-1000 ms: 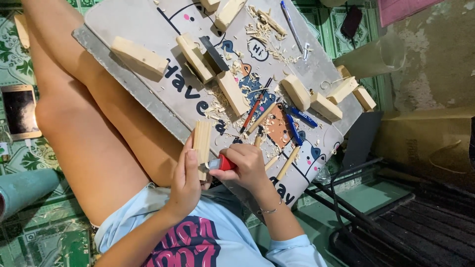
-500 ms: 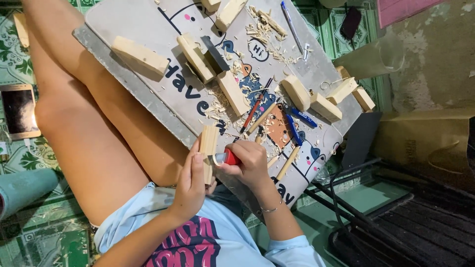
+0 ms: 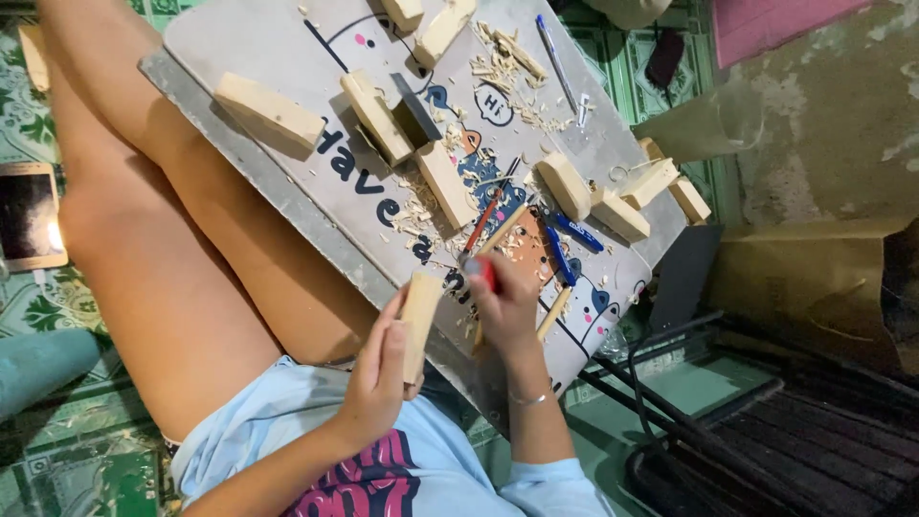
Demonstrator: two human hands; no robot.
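- Hands at lower centre of frame: left hand [image 3: 378, 378] grips a pale wooden block [image 3: 418, 324] upright.
- Right hand [image 3: 505, 304] is closed around a red-handled tool [image 3: 487, 275] beside the block.
- Surface [image 3: 287, 86] above holds wood pieces and shavings.

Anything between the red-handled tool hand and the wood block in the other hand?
Nothing visible. The left hand holds the wood block upright; the right hand grips the red-handled tool right beside it, a small open gap between, above the board's edge.
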